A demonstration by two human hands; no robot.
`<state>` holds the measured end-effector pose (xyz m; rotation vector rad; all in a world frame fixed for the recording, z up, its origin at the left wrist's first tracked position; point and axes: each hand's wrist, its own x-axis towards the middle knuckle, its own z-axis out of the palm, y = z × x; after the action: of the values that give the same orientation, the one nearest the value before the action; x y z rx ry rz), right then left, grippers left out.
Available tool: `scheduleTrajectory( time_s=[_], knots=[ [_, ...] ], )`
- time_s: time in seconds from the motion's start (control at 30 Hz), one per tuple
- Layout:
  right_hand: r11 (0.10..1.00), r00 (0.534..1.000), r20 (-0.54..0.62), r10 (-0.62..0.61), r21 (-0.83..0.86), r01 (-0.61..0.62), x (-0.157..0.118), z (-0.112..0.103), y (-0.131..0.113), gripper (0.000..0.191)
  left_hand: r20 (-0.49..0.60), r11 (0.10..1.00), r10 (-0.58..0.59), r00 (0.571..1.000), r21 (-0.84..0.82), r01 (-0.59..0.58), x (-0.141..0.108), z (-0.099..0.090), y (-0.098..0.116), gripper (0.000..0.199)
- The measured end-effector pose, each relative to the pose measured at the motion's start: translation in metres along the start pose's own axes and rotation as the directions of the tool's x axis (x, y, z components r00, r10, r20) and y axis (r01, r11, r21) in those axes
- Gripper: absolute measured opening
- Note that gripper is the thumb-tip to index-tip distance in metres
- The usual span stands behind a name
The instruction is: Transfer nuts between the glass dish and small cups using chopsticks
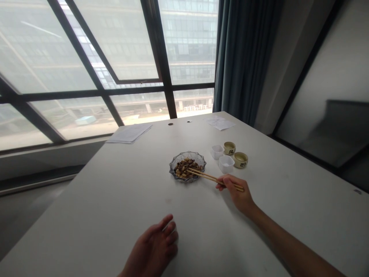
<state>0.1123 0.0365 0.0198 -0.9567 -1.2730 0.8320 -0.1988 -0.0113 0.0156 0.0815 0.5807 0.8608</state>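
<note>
A pair of wooden chopsticks [206, 176] is in the grip of my right hand [235, 192]. Their tips reach into a faceted glass bowl [198, 157] and touch the mixed nuts and seeds [184, 168] heaped there; whether the tips pinch a piece is too small to tell. My left hand [155, 246] rests palm up near the front of the table, holding nothing, its fingers loosely curled and apart. To the right of the bowl stand two small clear plastic cups [226, 164] and two yellowish ceramic cups [240, 160] with dark characters on them.
All this stands on a white table [115, 207]. Stacked papers [129, 133] lie at its far left, and another sheet [221, 123] at the far right. Behind are large windows and a blue curtain [242, 57]. A small dark object [357, 191] sits near the right edge.
</note>
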Motion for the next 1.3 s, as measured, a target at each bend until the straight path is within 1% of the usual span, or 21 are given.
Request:
scheduleTrajectory(
  time_s=[0.17,0.3,0.57,0.73,0.93,1.13,1.3],
  knots=[
    [1.000,0.999,0.042,0.001,0.013,-0.002,-0.001,0.006,0.001,0.032,-0.007,1.000,-0.002,1.000,0.006,0.002,0.001,-0.001,0.000,0.025],
    [1.000,0.998,0.069,0.003,0.005,-0.003,0.001,0.007,-0.001,0.033,-0.011,1.000,0.005,1.000,0.003,-0.005,0.001,-0.001,0.000,0.023],
    [1.000,0.996,0.085,-0.006,-0.026,0.008,0.005,0.011,-0.004,0.034,0.004,1.000,-0.005,1.000,0.003,0.005,0.003,-0.003,0.000,0.024],
    [0.999,0.998,0.068,-0.008,-0.049,0.012,0.004,0.012,-0.002,0.034,0.006,1.000,0.000,1.000,-0.009,0.000,0.002,-0.001,0.000,0.023],
    [0.996,0.997,0.055,-0.050,-0.072,0.054,0.002,0.012,-0.005,0.033,-0.014,1.000,0.002,1.000,-0.001,-0.002,0.001,-0.001,0.000,0.024],
    [0.994,0.997,0.036,-0.069,-0.087,0.072,0.003,0.012,-0.007,0.032,-0.001,1.000,-0.008,1.000,-0.013,0.007,0.001,-0.001,0.000,0.025],
    [0.991,0.995,-0.018,-0.098,-0.089,0.096,0.003,0.009,-0.005,0.031,-0.004,1.000,-0.006,1.000,-0.008,0.006,0.001,-0.001,0.000,0.024]
  ],
)
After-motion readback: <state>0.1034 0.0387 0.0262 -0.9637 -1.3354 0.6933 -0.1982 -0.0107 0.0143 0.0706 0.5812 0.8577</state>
